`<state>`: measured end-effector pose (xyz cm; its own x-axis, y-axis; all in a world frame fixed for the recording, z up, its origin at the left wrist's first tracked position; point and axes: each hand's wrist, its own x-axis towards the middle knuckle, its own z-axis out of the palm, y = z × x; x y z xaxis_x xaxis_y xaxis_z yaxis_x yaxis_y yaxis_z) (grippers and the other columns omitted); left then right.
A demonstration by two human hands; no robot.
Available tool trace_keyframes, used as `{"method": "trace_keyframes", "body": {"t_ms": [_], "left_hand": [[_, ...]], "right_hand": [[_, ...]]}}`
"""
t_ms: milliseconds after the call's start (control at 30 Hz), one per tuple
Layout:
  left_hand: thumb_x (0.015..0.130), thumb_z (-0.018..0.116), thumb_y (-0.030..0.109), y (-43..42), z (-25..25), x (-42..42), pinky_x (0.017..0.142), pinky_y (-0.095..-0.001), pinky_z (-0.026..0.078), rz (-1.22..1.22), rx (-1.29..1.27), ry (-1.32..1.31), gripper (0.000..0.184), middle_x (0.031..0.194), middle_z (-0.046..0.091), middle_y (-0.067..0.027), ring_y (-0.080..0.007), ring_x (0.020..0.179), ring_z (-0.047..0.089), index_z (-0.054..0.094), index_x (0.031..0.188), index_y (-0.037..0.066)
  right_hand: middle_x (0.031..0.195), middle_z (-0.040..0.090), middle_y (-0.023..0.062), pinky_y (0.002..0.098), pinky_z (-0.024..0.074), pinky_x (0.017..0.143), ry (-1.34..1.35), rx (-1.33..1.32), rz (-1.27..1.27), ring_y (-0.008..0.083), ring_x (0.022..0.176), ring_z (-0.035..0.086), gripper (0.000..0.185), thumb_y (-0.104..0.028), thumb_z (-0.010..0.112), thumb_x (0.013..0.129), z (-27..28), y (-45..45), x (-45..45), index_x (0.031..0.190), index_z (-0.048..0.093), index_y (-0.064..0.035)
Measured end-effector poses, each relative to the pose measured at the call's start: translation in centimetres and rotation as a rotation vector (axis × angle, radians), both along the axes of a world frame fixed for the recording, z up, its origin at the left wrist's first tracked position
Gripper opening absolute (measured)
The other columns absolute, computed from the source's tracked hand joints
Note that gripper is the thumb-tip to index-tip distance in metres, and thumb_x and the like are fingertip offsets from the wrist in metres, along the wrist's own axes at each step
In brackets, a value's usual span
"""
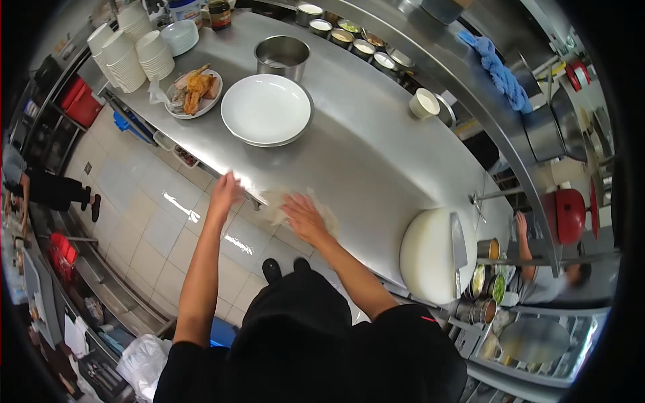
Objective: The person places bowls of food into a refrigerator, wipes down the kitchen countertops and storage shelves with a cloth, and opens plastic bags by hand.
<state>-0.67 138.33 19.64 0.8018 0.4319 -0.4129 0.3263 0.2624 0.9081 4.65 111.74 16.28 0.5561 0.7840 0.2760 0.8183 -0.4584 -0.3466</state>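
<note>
My right hand (306, 218) lies flat, fingers spread, on a pale, thin, crumpled sheet (272, 209) at the front edge of the steel counter (356, 174). Whether that sheet is cloth or plastic I cannot tell. Over the same edge, further left, my left hand (227, 193) is raised, slightly blurred, its fingers partly apart with nothing visible in them. Beyond both hands stands a stack of white plates (266, 109). Left of the stack, a plate (209, 102) holds pieces of browned poultry (196, 91) and a bit of clear plastic.
A steel pot (282, 59) and stacked white bowls (119, 60) stand at the back. To the right, a cleaver (459, 250) rests on a thick round white chopping block (428, 255). Ingredient tubs (341, 35) line the far edge. Other people are at far left and right.
</note>
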Motion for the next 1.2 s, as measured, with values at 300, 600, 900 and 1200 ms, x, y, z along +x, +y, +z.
{"method": "trace_keyframes", "body": {"t_ms": [300, 600, 900, 1200], "left_hand": [[0.081, 0.04, 0.006, 2.6, 2.6, 15.0, 0.069, -0.0456, 0.056, -0.057, -0.213, -0.105, 0.053, 0.121, 0.047, -0.0227, -0.0357, 0.101, 0.056, 0.027, 0.132, 0.001], [0.08, 0.044, 0.007, -1.1, 3.9, 18.7, 0.067, -0.0421, 0.058, -0.08, -0.199, 0.001, 0.054, 0.12, 0.048, -0.0206, -0.034, 0.098, 0.059, 0.028, 0.132, 0.002], [0.086, 0.058, 0.026, 1.3, 1.5, 20.1, 0.072, -0.0491, 0.054, -0.099, -0.389, -0.078, 0.065, 0.123, 0.047, -0.0164, -0.0321, 0.099, 0.058, 0.02, 0.138, 0.017], [0.081, 0.063, 0.014, 21.1, -4.1, 15.2, 0.061, -0.0405, 0.055, 0.393, -0.335, -0.099, 0.058, 0.099, 0.055, -0.0175, -0.0271, 0.069, 0.062, 0.023, 0.122, 0.011]], "right_hand": [[0.131, 0.036, 0.0326, 0.0493, 0.0206, 0.107, -0.148, -0.224, -1.293, 0.0429, 0.126, 0.029, 0.054, -0.031, 0.043, 0.092, -1.9, -16.8, -2.4, 0.129, 0.035, 0.0085], [0.13, 0.04, 0.0274, 0.0494, 0.0235, 0.105, 0.251, -0.08, -1.101, 0.0408, 0.125, 0.033, 0.052, -0.027, 0.052, 0.086, 1.8, -8.1, 27.9, 0.125, 0.042, 0.0063], [0.138, 0.03, 0.026, 0.0541, 0.0176, 0.107, 0.19, -0.213, -0.315, 0.0441, 0.129, 0.026, 0.056, -0.028, 0.051, 0.086, 1.3, 7.6, 6.0, 0.13, 0.038, 0.0033], [0.14, 0.029, 0.024, 0.0549, 0.0182, 0.106, 0.188, -0.152, -0.256, 0.0438, 0.13, 0.024, 0.056, -0.029, 0.049, 0.088, 1.1, 22.3, 6.6, 0.133, 0.036, 0.0014]]}}
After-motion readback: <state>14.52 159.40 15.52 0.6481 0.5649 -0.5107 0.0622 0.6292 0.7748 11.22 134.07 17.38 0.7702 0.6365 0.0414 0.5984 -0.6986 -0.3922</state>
